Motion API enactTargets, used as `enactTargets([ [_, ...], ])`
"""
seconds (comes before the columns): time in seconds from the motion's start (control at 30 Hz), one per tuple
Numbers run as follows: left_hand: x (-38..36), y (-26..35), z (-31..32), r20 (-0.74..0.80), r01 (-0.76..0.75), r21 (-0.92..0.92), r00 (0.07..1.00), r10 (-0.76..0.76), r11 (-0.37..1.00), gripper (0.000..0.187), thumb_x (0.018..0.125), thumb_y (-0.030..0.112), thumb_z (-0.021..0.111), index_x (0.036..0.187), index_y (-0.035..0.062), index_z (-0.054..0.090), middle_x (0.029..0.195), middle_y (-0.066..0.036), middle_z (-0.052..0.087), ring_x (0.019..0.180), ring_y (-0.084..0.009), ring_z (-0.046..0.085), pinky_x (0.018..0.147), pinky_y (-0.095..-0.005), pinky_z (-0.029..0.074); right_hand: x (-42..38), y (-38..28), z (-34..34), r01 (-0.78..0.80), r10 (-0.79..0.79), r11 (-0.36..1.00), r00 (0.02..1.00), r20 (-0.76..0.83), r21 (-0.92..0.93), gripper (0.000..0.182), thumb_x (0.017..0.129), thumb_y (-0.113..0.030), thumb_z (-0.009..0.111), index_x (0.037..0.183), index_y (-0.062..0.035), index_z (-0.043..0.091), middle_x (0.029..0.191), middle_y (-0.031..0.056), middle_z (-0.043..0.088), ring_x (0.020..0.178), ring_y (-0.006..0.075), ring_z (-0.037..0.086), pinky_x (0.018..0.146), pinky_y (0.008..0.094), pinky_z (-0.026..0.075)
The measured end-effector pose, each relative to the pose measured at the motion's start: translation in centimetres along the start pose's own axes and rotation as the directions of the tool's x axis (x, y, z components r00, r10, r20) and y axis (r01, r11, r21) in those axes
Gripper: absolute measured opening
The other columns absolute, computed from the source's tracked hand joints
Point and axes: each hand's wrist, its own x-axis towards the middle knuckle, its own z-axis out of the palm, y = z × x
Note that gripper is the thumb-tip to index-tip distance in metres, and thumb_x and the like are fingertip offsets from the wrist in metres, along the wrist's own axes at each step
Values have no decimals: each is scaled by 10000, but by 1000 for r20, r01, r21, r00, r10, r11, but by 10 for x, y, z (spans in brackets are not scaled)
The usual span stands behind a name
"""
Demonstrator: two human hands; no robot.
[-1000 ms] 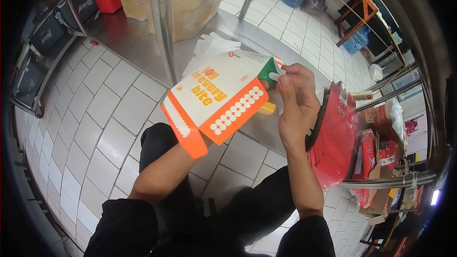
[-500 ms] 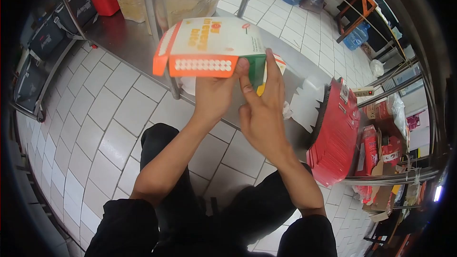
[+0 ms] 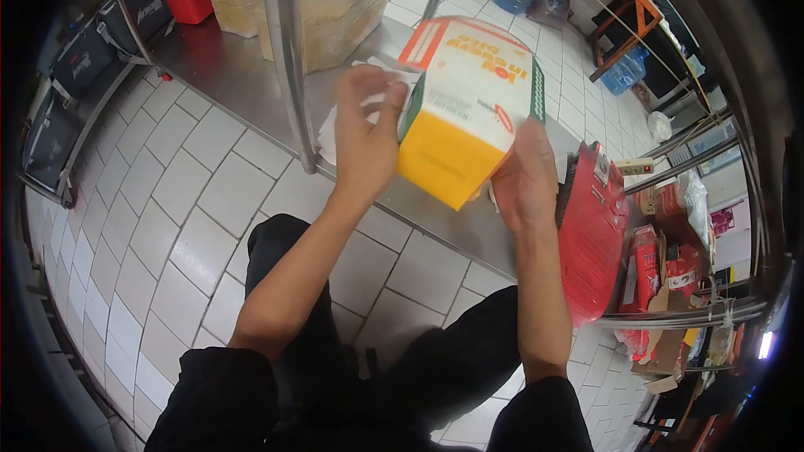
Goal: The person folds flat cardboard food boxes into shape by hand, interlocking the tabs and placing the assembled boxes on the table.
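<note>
Your right grip (image 3: pixel 529 177) is partly closed on the printed carton (image 3: pixel 469 96), thumb up by its near right corner and the rest of the hand low against that side, the fingers mostly hidden. Held there, the carton seems to get its main support from that palm. Your left grip (image 3: pixel 366 138) is at the carton's other side, fingers loosely curled and partly open, thumb by the green edge. Nothing shows pinched in it, and blur hides whether the thumb touches the carton; placed like that, it could steady the side without squeezing the card.

The carton is between your two grips, tilted, with its yellow face (image 3: pixel 445 159) toward you and its lettered white panel up. It is held above the metal worktop (image 3: pixel 234 92), in front of your knees, which probably gives both hands room to reach around it.

Behind your left grip, white paper pieces (image 3: pixel 328 136) lie on the worktop, close enough to reach. Beyond them is a large taped box (image 3: pixel 343 21), behind the metal post (image 3: pixel 289 59). Just to the right of your right grip is a red stack (image 3: pixel 593 243), its pieces packed close together, likely to keep them tidy within arm's reach.
</note>
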Motion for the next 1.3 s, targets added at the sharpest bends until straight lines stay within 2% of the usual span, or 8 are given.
enactTargets([
  [0.07, -1, -2, -2, -101, -190, 188, 972, 212, 964, 351, 947, 247, 625, 1178, -2, 540, 1256, -144, 571, 1125, -197, 543, 912, -328, 446, 1, 8, 7, 107, -108, 994, 990, -89, -17, 327, 988, -223, 567, 1219, 6, 530, 1149, 106, 632, 1032, 160, 621, 892, 321, 504],
  [0.13, -6, 7, -4, 194, -565, 459, 817, 544, 685, 425, 866, 154, 686, 1257, 70, 542, 1346, -115, 527, 1191, -249, 515, 970, -354, 409, 2, 13, 12, 159, -162, 987, 978, -134, -34, 335, 985, -205, 572, 1237, 6, 507, 1145, 95, 626, 1050, 156, 612, 860, 319, 523],
  [0.27, -17, 23, 10, 585, -757, 444, 650, 485, 479, 533, 777, 68, 699, 1289, 85, 548, 1366, -125, 512, 1214, -308, 501, 1003, -377, 414, -4, 16, 19, 33, -41, 997, 991, -127, -65, 415, 995, -188, 535, 1344, -1, 411, 1248, 112, 574, 1096, 181, 596, 907, 346, 508],
  [0.43, -13, 7, 1, 750, -680, 262, 590, 299, 684, 550, 798, -34, 593, 1329, 93, 528, 1444, -135, 448, 1299, -361, 457, 1061, -426, 398, -4, -6, 5, 143, -328, 662, 938, -112, -735, 300, 973, -205, 584, 1180, 10, 553, 1086, 107, 639, 962, 184, 637, 837, 324, 527],
  [0.57, -25, 4, 15, 708, -457, 147, 668, 229, 877, 491, 888, -32, 524, 1363, 67, 451, 1474, -155, 420, 1341, -295, 447, 1048, -379, 406, -2, -7, 6, 161, -377, 630, 919, -118, -760, 224, 963, -171, 610, 1077, 21, 621, 989, 87, 658, 882, 146, 625, 776, 290, 524],
  [0.73, -34, -2, 28, 252, -107, -105, 959, 131, 989, 208, 1007, 135, 486, 1172, 12, 454, 1327, -189, 569, 1183, -218, 579, 962, -311, 452, -5, 22, 26, 156, -213, 938, 964, -159, -311, 205, 953, -158, 623, 1080, 3, 625, 1003, 82, 650, 929, 141, 611, 839, 311, 522],
  [1.07, -30, -2, 23, 244, -4, -317, 966, 86, 948, 121, 1009, 120, 496, 944, 19, 506, 1347, -189, 553, 1111, -150, 559, 946, -280, 433, -15, 30, 6, 22, -158, 765, 975, -155, -644, 252, 962, -78, 580, 1171, 62, 566, 1177, 120, 596, 1114, 199, 570, 1004, 392, 461],
  [1.3, -27, -3, 21, 350, 21, -368, 930, 118, 929, 116, 1003, 108, 501, 928, 24, 531, 1348, -149, 550, 1150, -156, 532, 964, -300, 428, -12, 27, 7, 90, -192, 894, 962, -193, -438, 200, 905, -99, 654, 1076, 4, 645, 1035, 64, 650, 936, 136, 593, 836, 292, 471],
])
